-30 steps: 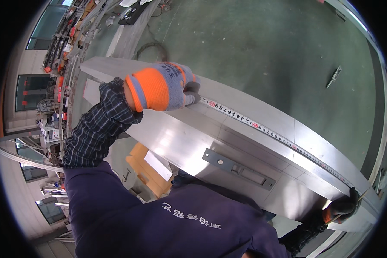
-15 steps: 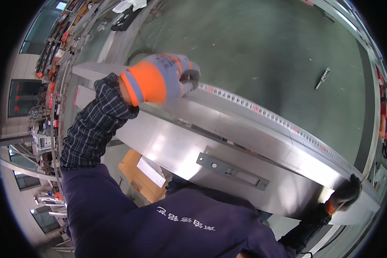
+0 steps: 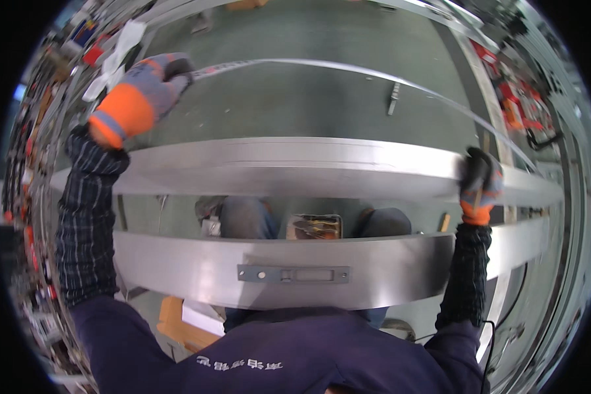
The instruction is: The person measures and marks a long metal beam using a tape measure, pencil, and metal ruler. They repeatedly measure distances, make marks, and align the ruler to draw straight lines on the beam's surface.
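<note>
At the upper left, my left hand (image 3: 141,98), in an orange and grey glove, is closed on one end of a tape measure (image 3: 335,64). The white blade bows through the air beyond the far metal profile (image 3: 295,154) and runs down to that profile's right end. My right hand (image 3: 481,187), gloved alike and slightly blurred, is closed at the far profile's right part. A thin tan stick (image 3: 477,198), like a pencil, shows in its grip. Nearer to me lies a second metal profile (image 3: 177,259) with a grey slotted lock plate (image 3: 293,274) on its face.
A small metal tool (image 3: 393,98) lies on the green surface (image 3: 295,98) beyond the profiles. Between them show my knees and a box with mixed items (image 3: 314,227). A cardboard piece (image 3: 171,318) is at lower left; red items (image 3: 522,105) lie far right.
The view has swung round, so the profiles now run level. My left hand has lifted the tape off the far profile, and the blade now arches clear of it.
</note>
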